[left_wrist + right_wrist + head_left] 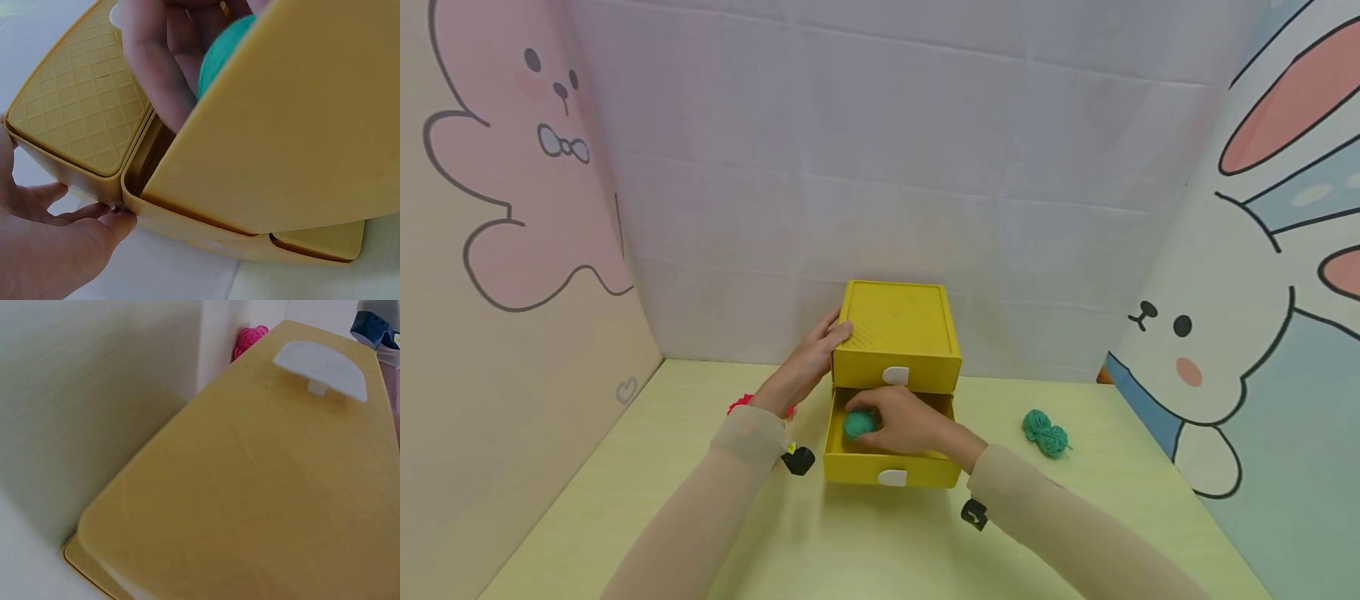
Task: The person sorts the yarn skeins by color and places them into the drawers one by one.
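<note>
right hand (901,421) reaches into the pulled-out lower drawer (928,473) of a yellow drawer cabinet (897,321); thumb and fingers curl round a green yarn ball (859,423), near the drawer's left wall. cannot tell whether the ball bears on the drawer floor. left hand (808,362) rests against the cabinet's left side, fingers laid along it, not wrapped round anything.

risks, as i judge them: a loose pinch could let the ball roll inside the drawer; a stray strand could snag on the drawer rim; knuckles could catch under the upper front, the gap being tight. a hard pull on the drawer could drag the cabinet if the left hand slackens.

ball: rounded, teal-green, partly covered by fingers; winding hard to make out. on the table (880,554), well apart to the right, more green yarn (1046,434), lumpy, with a loose end.
</note>
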Demonstrator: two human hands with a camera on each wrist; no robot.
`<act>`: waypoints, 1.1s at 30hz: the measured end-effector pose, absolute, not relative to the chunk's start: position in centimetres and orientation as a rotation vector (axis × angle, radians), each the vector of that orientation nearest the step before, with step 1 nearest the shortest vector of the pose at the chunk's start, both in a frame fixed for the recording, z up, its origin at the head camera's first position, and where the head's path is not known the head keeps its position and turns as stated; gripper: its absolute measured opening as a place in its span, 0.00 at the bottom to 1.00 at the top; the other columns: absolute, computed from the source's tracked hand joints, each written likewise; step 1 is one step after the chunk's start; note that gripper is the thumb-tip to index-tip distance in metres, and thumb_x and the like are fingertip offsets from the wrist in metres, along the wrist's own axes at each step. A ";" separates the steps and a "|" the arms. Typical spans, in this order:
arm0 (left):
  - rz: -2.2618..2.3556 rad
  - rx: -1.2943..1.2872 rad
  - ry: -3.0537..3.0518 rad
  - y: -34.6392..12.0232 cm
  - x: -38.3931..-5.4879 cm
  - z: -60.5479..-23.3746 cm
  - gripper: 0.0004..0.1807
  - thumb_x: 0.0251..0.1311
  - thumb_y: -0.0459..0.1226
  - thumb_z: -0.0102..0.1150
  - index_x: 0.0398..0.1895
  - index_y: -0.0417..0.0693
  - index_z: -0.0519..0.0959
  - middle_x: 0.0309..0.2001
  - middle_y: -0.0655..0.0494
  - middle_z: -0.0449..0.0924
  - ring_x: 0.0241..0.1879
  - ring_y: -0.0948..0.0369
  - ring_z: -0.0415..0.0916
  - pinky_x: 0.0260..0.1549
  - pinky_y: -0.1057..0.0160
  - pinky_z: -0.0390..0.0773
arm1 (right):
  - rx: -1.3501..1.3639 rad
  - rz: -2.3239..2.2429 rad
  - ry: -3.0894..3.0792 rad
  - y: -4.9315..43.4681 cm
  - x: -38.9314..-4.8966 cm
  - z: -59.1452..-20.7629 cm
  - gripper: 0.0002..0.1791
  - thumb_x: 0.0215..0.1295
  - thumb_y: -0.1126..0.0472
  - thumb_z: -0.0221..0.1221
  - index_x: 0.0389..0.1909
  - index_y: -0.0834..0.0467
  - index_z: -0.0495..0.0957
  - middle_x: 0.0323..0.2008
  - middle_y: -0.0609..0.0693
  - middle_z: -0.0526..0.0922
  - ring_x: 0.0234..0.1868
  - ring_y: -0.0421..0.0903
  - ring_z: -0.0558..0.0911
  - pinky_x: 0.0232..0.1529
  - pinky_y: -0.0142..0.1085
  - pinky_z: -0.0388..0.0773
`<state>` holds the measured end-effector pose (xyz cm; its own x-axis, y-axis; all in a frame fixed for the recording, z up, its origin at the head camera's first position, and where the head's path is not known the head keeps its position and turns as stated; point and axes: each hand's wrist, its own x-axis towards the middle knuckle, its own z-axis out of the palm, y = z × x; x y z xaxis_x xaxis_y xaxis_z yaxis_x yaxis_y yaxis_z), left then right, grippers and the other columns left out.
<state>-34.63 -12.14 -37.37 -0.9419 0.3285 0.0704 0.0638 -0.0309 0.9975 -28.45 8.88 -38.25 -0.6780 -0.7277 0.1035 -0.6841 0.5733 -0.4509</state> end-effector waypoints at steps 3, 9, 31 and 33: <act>2.090 0.422 2.041 -12.1 -34.6 -37.4 0.39 0.84 0.54 0.46 0.89 0.63 0.44 0.82 0.47 0.53 0.77 0.47 0.61 0.80 0.43 0.55 | -1.228 -0.694 2.699 8.6 -28.8 -38.7 0.21 0.69 0.58 0.71 0.61 0.57 0.84 0.53 0.47 0.88 0.45 0.41 0.82 0.55 0.35 0.82; 2.084 0.422 2.045 -12.1 -34.6 -37.5 0.39 0.83 0.54 0.46 0.89 0.63 0.44 0.82 0.47 0.53 0.77 0.47 0.61 0.80 0.43 0.55 | -1.225 -0.677 2.688 8.3 -29.0 -39.4 0.22 0.68 0.58 0.72 0.61 0.57 0.84 0.54 0.48 0.88 0.47 0.42 0.83 0.59 0.37 0.82; 2.075 0.384 2.056 -12.1 -34.8 -37.5 0.40 0.83 0.55 0.47 0.89 0.64 0.44 0.83 0.50 0.52 0.78 0.48 0.59 0.80 0.43 0.54 | -1.161 -0.874 2.618 12.0 -27.3 -36.5 0.25 0.70 0.57 0.71 0.65 0.61 0.81 0.60 0.53 0.86 0.53 0.53 0.87 0.57 0.47 0.86; 2.070 0.384 2.063 -12.2 -34.7 -37.4 0.40 0.83 0.55 0.47 0.89 0.64 0.43 0.84 0.50 0.51 0.78 0.48 0.60 0.80 0.43 0.55 | -1.162 -0.896 2.621 12.8 -27.0 -35.9 0.26 0.70 0.57 0.71 0.65 0.62 0.81 0.60 0.54 0.86 0.53 0.54 0.87 0.56 0.48 0.86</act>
<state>-34.69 -12.17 -37.42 -0.9477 0.3159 0.0461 0.0451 -0.0105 0.9989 -26.98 12.83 -35.93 -0.6929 -0.7127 0.1096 -0.6308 0.5254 -0.5710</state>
